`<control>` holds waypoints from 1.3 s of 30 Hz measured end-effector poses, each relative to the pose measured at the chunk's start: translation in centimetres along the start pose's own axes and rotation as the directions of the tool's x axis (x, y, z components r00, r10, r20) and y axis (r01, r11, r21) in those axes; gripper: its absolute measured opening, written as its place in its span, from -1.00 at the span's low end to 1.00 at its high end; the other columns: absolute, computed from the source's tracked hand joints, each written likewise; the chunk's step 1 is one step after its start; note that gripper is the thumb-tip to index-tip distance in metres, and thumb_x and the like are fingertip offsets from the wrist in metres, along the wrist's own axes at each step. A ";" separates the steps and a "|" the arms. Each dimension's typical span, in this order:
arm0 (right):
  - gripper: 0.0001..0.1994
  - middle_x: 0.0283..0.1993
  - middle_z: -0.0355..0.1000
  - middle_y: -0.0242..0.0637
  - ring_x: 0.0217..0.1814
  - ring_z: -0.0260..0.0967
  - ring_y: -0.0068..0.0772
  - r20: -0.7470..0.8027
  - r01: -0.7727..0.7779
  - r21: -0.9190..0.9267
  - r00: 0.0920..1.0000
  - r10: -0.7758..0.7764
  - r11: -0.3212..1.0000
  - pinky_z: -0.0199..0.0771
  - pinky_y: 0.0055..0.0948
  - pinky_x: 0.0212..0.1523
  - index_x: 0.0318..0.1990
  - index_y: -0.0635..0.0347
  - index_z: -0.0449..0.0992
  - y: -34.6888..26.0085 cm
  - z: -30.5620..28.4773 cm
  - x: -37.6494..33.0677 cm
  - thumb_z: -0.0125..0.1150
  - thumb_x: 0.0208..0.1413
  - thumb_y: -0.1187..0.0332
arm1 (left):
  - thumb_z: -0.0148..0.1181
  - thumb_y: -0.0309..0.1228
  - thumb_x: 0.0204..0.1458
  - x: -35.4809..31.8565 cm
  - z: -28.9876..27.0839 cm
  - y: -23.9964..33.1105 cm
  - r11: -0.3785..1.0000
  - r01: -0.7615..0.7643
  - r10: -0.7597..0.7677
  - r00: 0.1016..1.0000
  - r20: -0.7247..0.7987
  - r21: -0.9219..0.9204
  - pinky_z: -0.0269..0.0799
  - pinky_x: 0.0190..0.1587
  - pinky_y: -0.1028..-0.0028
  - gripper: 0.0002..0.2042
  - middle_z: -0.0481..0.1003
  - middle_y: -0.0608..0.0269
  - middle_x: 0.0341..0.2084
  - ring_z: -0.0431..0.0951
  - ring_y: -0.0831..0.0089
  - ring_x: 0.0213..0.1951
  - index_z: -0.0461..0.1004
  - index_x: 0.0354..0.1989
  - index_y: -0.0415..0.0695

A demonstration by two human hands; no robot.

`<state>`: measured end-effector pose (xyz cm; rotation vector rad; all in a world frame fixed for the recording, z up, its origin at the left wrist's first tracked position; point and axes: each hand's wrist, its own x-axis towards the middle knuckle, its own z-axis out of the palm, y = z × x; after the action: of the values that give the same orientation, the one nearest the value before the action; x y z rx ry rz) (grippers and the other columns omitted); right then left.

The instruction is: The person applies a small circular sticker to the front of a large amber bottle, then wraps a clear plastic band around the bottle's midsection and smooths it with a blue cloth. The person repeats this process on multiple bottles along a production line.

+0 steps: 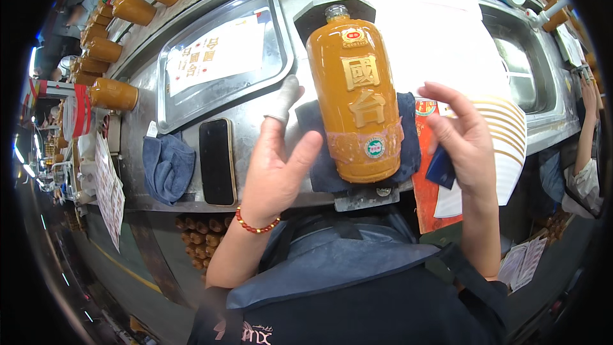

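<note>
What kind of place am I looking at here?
Probably a bottling or labelling line in a factory: an orange bottle lies on a steel workbench, with a row of matching bottles queued up at the left.

Red bead bracelet with gold spacers on my left wrist (257, 225), a pale cot capping one of my left fingers (283, 99). Forearms bare, no sleeves. Grey-blue apron bib (332, 262) over my dark top (357, 313), pale lettering near the hem.
</note>
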<state>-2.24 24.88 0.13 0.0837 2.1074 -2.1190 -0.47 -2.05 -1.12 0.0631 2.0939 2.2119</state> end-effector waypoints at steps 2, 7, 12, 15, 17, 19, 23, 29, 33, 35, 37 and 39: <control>-0.46 0.27 0.42 -0.12 -0.41 0.38 -0.69 0.159 -0.075 0.111 0.986 0.057 0.991 0.46 -0.69 -0.33 0.39 0.35 0.28 -0.4 1.3 -0.1 0.22 0.28 0.46 | 0.23 -0.34 0.26 0.2 0.9 -0.6 0.999 -0.040 0.041 0.997 0.071 -0.017 -0.02 0.47 0.25 -0.28 0.16 -0.02 0.40 0.14 0.25 0.43 0.00 0.48 -0.35; -0.38 0.24 0.41 -0.17 -0.35 0.46 -0.70 0.247 -0.227 0.253 0.955 0.164 0.940 0.51 -0.65 -0.29 0.37 0.37 0.29 0.6 1.7 0.4 0.37 0.17 0.48 | 0.14 -0.38 0.33 -0.6 2.9 -0.7 0.982 0.082 -0.073 0.996 0.060 -0.170 0.04 0.45 0.28 -0.32 0.17 0.03 0.39 0.15 0.31 0.42 -0.06 0.49 -0.35; -0.36 0.25 0.39 -0.16 -0.33 0.48 -0.70 0.260 -0.221 0.270 0.954 0.150 0.937 0.51 -0.65 -0.30 0.37 0.41 0.28 0.7 1.7 0.9 0.39 0.16 0.49 | 0.12 -0.36 0.34 -0.7 3.0 -0.7 0.971 0.124 -0.110 0.991 0.077 -0.203 0.07 0.44 0.28 -0.31 0.15 0.02 0.42 0.15 0.30 0.43 -0.10 0.51 -0.33; -0.37 0.26 0.39 -0.16 -0.31 0.49 -0.71 0.263 -0.217 0.276 0.954 0.143 0.937 0.51 -0.67 -0.30 0.36 0.41 0.29 0.7 1.8 1.0 0.39 0.15 0.49 | 0.11 -0.37 0.35 -0.7 3.1 -0.7 0.968 0.119 -0.103 0.991 0.084 -0.222 0.08 0.44 0.29 -0.31 0.15 0.02 0.42 0.16 0.30 0.43 -0.11 0.51 -0.32; -0.37 0.25 0.39 -0.17 -0.31 0.49 -0.71 0.268 -0.218 0.287 0.953 0.141 0.933 0.51 -0.67 -0.31 0.36 0.40 0.29 0.7 1.8 1.1 0.39 0.15 0.50 | 0.11 -0.37 0.35 -0.7 3.2 -0.6 0.963 0.117 -0.099 0.991 0.087 -0.241 0.09 0.44 0.29 -0.31 0.15 0.03 0.42 0.16 0.30 0.43 -0.11 0.51 -0.32; -0.38 0.25 0.39 -0.17 -0.31 0.49 -0.71 0.275 -0.222 0.302 0.951 0.139 0.927 0.51 -0.68 -0.31 0.35 0.40 0.30 0.9 1.8 1.2 0.39 0.15 0.50 | 0.10 -0.37 0.35 -0.7 3.2 -0.6 0.957 0.123 -0.102 0.991 0.090 -0.262 0.09 0.43 0.28 -0.32 0.15 0.03 0.42 0.16 0.30 0.43 -0.12 0.51 -0.31; -0.39 0.24 0.39 -0.18 -0.29 0.50 -0.70 0.268 -0.221 0.300 0.953 0.140 0.928 0.54 -0.68 -0.28 0.34 0.40 0.31 1.0 1.8 1.3 0.39 0.14 0.51 | 0.10 -0.38 0.35 -0.7 3.2 -0.7 0.962 0.112 -0.091 0.991 0.094 -0.248 0.08 0.44 0.29 -0.30 0.14 0.03 0.42 0.15 0.30 0.43 -0.14 0.52 -0.31; -0.38 0.25 0.38 -0.19 -0.25 0.49 -0.70 0.262 -0.228 0.283 0.953 0.154 0.932 0.54 -0.68 -0.23 0.35 0.39 0.31 1.2 1.8 1.5 0.39 0.14 0.51 | 0.08 -0.40 0.36 -0.7 3.2 -0.7 0.962 0.112 -0.091 0.991 0.095 -0.248 0.07 0.44 0.28 -0.29 0.11 0.03 0.44 0.13 0.29 0.44 -0.18 0.53 -0.31; -0.37 0.25 0.38 -0.18 -0.25 0.49 -0.70 0.260 -0.221 0.255 0.953 0.153 0.941 0.52 -0.68 -0.26 0.36 0.38 0.30 1.4 1.7 1.5 0.39 0.14 0.51 | 0.09 -0.39 0.35 -0.6 3.2 -1.0 0.965 0.093 -0.070 0.992 0.101 -0.245 0.04 0.45 0.28 -0.28 0.07 0.01 0.46 0.10 0.28 0.46 -0.19 0.53 -0.32; -0.34 0.27 0.37 -0.17 -0.26 0.48 -0.70 0.273 -0.223 0.243 0.950 0.154 0.944 0.52 -0.68 -0.27 0.37 0.38 0.29 1.4 1.4 1.5 0.40 0.13 0.50 | 0.10 -0.36 0.35 -0.6 3.0 -1.2 0.971 0.079 -0.056 0.993 0.107 -0.226 0.01 0.46 0.27 -0.27 0.05 0.00 0.47 0.07 0.26 0.47 -0.19 0.53 -0.32; -0.30 0.29 0.34 -0.17 -0.28 0.47 -0.70 0.292 -0.228 0.239 0.944 0.154 0.944 0.51 -0.68 -0.29 0.40 0.37 0.26 1.2 1.1 1.4 0.42 0.11 0.50 | 0.11 -0.33 0.35 -0.6 2.6 -1.4 0.975 0.067 -0.043 0.993 0.113 -0.210 -0.03 0.48 0.26 -0.26 0.03 -0.02 0.48 0.04 0.24 0.49 -0.18 0.53 -0.33; -0.25 0.32 0.32 -0.16 -0.30 0.45 -0.72 0.299 -0.231 0.249 0.942 0.153 0.940 0.51 -0.68 -0.30 0.41 0.37 0.23 0.6 1.1 1.0 0.45 0.07 0.51 | 0.13 -0.30 0.34 -0.6 2.1 -1.8 0.981 0.030 -0.004 0.991 0.131 -0.190 -0.07 0.49 0.25 -0.25 0.01 -0.04 0.49 0.00 0.23 0.50 -0.18 0.53 -0.34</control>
<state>-3.08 23.66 -0.62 0.0249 1.5678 -2.1522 0.36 0.04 -2.77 0.1699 1.8000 2.3192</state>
